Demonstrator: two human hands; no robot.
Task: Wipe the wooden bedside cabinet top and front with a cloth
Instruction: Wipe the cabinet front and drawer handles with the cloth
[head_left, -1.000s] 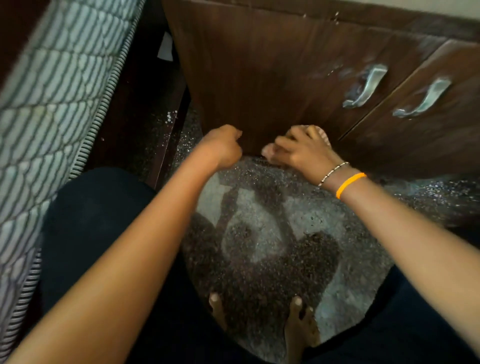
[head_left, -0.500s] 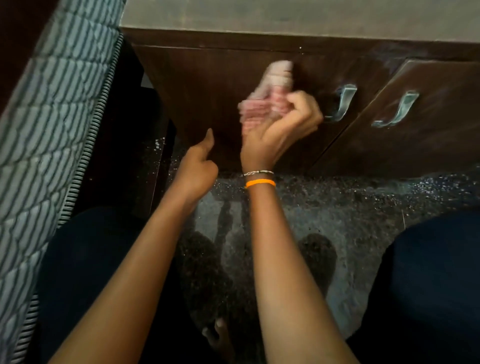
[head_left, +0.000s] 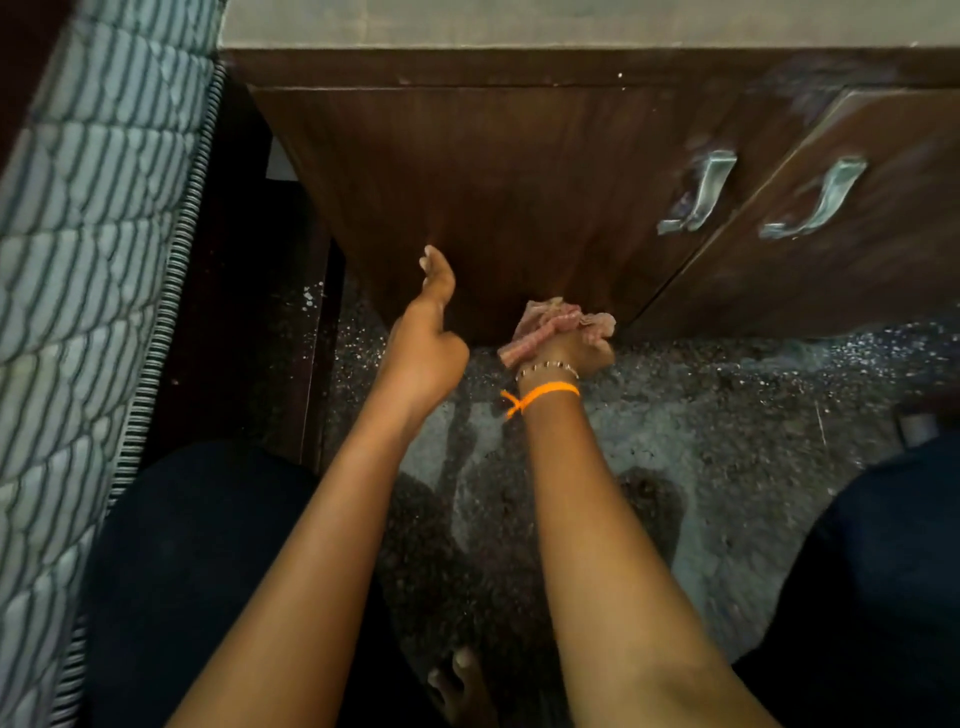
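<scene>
The pink cloth (head_left: 558, 325) is bunched in our right hand (head_left: 571, 348) and pressed against the bottom edge of the wooden bedside cabinet (head_left: 493, 197), low on its left door panel, just above the speckled floor (head_left: 753, 415). We judge the front to be the part in hand, with the wipe at the foot of the panel; the next move probably calls for drawing the cloth back up or across toward the right, where a pale dusty film shows around the two metal handles (head_left: 698, 195) on the far right doors. Our right hand has its fingers curled tight round the cloth, wrist bent downward, an orange thread band (head_left: 545, 395) and a thin beaded bracelet at the wrist. Our left hand (head_left: 426, 343) holds nothing: its thumb (head_left: 436, 270) points up along the panel and seems to touch the wood, perhaps steadying us, while the other fingers look folded under, though they are hidden from this view. Both forearms reach forward from the near edge, close together. The cabinet top shows only as a dark strip at the far edge below a pale wall. A striped quilted mattress (head_left: 88, 260) stands at the left, dark-clad knees at either side, and bare toes (head_left: 460, 675) show at the near centre.
</scene>
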